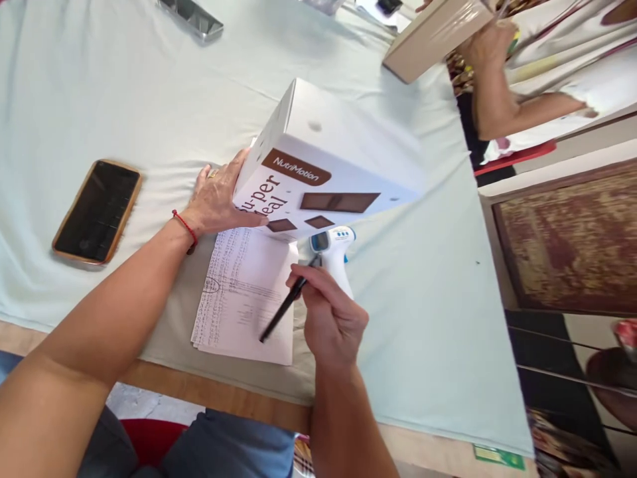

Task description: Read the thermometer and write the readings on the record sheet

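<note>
- Pale green cloth (423, 318) over the bench (239, 392), creased, with bare wood along the near edge; open stretch of cloth right of the white box, as far as the right edge.
- Beyond that edge, another person's arm (495, 99), with a hand at the end of a tan carton (438, 40) by the far right corner; carton's contents hidden.
- White box (308, 192), printed "NutriMotion", tipped over the upper end of the papers (243, 318) and hiding part of them; contents not visible, and cannot tell whether touching the cloth.
- Left hand (219, 196) at the box's left end, fingers spread to its thickness, thumb on the printed face, gripping it.
- Phone (97, 212), screen dark, face up, left of that hand.
- Right hand (333, 318) near the papers' right side, fingers closed in a pinch.
- Silvery tray (192, 16) at the far side, cut off by the view.
- White thermometer (332, 242) close beyond the right hand, partly covered by it.
- Black pen (283, 309) in the right hand's pinch, slanting, lower end over the papers.
</note>
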Demonstrator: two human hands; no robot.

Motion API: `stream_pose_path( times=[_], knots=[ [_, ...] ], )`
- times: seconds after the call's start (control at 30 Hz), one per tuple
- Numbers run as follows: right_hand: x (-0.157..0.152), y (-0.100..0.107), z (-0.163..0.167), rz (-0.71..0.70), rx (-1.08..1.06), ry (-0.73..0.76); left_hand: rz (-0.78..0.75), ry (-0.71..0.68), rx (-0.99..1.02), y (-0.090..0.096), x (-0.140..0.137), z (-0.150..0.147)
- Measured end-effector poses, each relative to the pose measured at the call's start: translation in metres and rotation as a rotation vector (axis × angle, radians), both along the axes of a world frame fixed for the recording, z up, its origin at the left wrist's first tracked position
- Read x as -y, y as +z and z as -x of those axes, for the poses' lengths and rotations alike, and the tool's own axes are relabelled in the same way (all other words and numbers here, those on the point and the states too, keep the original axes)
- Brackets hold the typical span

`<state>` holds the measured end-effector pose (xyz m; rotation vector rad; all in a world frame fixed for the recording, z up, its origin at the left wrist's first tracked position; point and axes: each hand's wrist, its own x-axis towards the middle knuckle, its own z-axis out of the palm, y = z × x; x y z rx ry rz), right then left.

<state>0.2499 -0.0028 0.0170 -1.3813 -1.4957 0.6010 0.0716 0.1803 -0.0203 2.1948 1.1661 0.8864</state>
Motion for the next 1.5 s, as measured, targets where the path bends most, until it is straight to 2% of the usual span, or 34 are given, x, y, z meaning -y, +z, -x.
stream_pose_path(
  times=[0.13, 0.27, 0.33, 0.53, 0.67, 0.8, 0.97, 1.2, 1.5],
  knots=[
    [0.0, -0.001, 0.008, -0.052, -0.105, 0.09, 0.012, -0.007, -0.005, 0.003, 0.001, -0.001],
    [0.009, -0.005, 0.018, -0.065, -0.168, -0.015, 0.007, -0.022, 0.005, 0.001, 0.0, 0.0],
    [0.016, -0.004, 0.023, -0.007, -0.204, -0.065, 0.006, -0.029, 0.016, 0.0, 0.0, 0.001],
    [0.018, 0.0, 0.039, 0.316, -0.263, -0.106, 0.018, -0.03, 0.016, 0.003, 0.001, 0.001],
    [0.01, -0.005, 0.045, 0.4, -0.197, -0.129, 0.029, -0.027, -0.003, 0.006, 0.001, 0.0],
    [0.01, -0.013, 0.047, 0.363, -0.118, -0.116, 0.03, -0.027, -0.008, 0.005, 0.0, -0.001],
    [0.011, -0.019, 0.046, 0.222, -0.03, 0.014, 0.024, -0.027, 0.001, 0.002, 0.0, 0.0],
    [0.01, -0.021, 0.044, 0.133, 0.025, 0.052, 0.05, 0.004, -0.071, 0.011, 0.004, -0.002],
    [0.01, -0.019, 0.045, 0.125, 0.058, 0.069, 0.031, 0.013, -0.118, 0.014, 0.007, -0.002]
  ],
)
